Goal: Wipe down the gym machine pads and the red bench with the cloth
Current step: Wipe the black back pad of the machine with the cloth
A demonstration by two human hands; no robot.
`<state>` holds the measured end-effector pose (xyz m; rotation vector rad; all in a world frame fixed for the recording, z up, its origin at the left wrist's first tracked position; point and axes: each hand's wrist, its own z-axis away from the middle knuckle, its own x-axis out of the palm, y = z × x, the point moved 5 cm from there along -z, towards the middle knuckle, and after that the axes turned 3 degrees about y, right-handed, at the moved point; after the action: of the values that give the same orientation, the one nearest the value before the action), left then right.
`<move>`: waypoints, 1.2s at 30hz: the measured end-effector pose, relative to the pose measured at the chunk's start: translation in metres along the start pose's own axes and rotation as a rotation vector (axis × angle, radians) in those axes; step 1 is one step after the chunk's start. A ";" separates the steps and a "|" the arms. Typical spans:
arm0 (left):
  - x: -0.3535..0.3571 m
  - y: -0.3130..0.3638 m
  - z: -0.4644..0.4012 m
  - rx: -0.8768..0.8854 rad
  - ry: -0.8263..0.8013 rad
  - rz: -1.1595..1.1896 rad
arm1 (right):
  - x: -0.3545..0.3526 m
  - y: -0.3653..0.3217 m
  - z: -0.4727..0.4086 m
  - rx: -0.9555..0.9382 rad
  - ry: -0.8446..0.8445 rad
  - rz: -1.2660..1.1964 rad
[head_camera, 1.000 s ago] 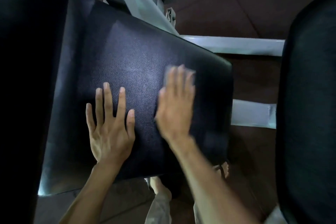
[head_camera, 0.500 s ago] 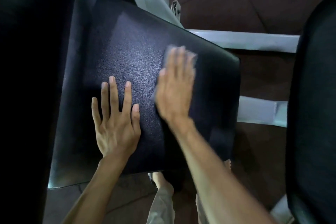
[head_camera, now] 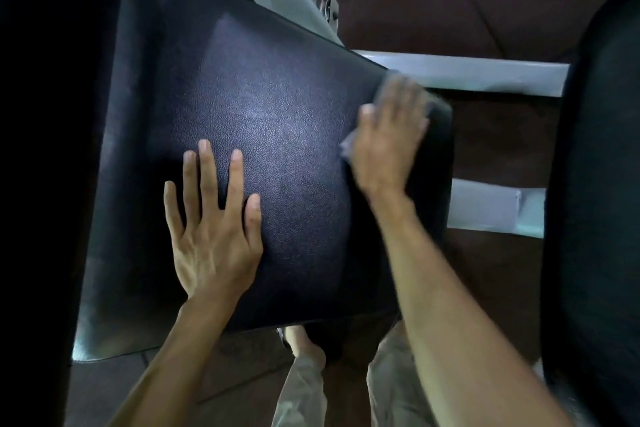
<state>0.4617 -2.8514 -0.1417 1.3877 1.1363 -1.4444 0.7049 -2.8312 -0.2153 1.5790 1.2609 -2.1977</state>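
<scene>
Cloth (head_camera: 348,144), pale and blurred, lies under the right hand (head_camera: 388,135) at the far right corner of the black pad (head_camera: 277,114); only its edges show beside the thumb and past the fingertips. The right fingers (head_camera: 403,94) are straight and close together, pressing the cloth flat against the pad. The left hand (head_camera: 211,236) rests palm down near the pad's middle, its fingers (head_camera: 207,177) straight and slightly spread, holding nothing. Pale metal frame bars (head_camera: 467,74) run behind the pad, and another dark pad (head_camera: 602,184) stands at the right edge.
</scene>
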 end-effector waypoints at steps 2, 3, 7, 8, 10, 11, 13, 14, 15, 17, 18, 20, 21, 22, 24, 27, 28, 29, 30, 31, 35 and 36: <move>-0.001 0.000 0.000 -0.001 -0.001 0.014 | 0.001 -0.031 0.066 -0.313 -0.085 0.014; -0.001 0.000 0.001 -0.001 0.001 0.016 | -0.003 -0.029 0.109 -0.440 -0.156 0.016; -0.002 0.001 0.001 -0.001 0.001 0.017 | -0.028 0.064 0.196 -0.431 -0.261 0.058; -0.002 0.001 0.001 -0.003 0.001 0.018 | -0.032 0.086 0.180 -0.319 -0.241 0.049; -0.003 0.001 0.000 -0.006 0.008 0.017 | -0.031 0.095 0.123 -0.126 -0.152 0.019; -0.003 0.001 0.001 -0.004 0.011 0.015 | -0.027 0.085 0.087 -0.046 -0.104 0.000; -0.002 0.001 0.001 0.000 0.014 0.018 | -0.014 0.041 0.022 0.051 -0.047 -0.018; -0.001 0.000 0.001 0.000 0.011 0.018 | -0.006 0.010 0.009 0.016 -0.042 -0.014; -0.001 0.000 0.001 -0.001 0.004 0.019 | 0.003 -0.020 0.014 -0.094 -0.061 -0.008; -0.001 -0.001 0.001 -0.002 0.003 0.025 | 0.010 -0.061 0.069 -0.370 -0.139 -0.005; -0.001 -0.001 0.001 0.001 0.004 0.024 | 0.007 -0.062 0.104 -0.454 -0.201 -0.018; 0.000 -0.001 0.002 0.010 0.007 0.018 | -0.003 -0.041 0.155 -0.522 -0.276 -0.024; 0.001 -0.001 0.002 0.013 0.010 0.012 | -0.005 -0.027 0.167 -0.531 -0.288 -0.006; 0.001 -0.002 0.001 0.014 0.011 0.007 | -0.005 -0.017 0.171 -0.524 -0.303 0.007; 0.001 -0.002 0.002 0.017 0.014 -0.006 | -0.005 -0.013 0.169 -0.503 -0.344 -0.016; 0.000 -0.001 0.002 0.027 0.015 -0.011 | -0.012 -0.015 0.166 -0.508 -0.371 -0.124; -0.001 -0.001 0.001 0.033 0.013 -0.003 | -0.015 -0.006 0.161 -0.477 -0.346 -0.135; -0.003 -0.001 0.000 0.027 0.010 0.017 | -0.017 0.008 0.152 -0.421 -0.314 -0.126; -0.005 -0.002 0.000 -0.001 0.010 0.066 | -0.017 0.023 0.141 -0.349 -0.286 -0.105; -0.008 0.000 0.004 -0.039 0.019 0.136 | -0.017 0.036 0.131 -0.282 -0.268 -0.074; 0.000 0.062 0.053 0.073 -0.013 0.178 | -0.011 0.056 0.117 -0.238 -0.217 0.075; 0.008 0.078 0.062 0.105 -0.041 0.152 | -0.011 0.056 0.118 -0.232 -0.204 0.094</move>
<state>0.5204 -2.9316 -0.1555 1.4765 0.9202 -1.4338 0.6570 -2.9530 -0.2258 1.2665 1.2973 -2.0122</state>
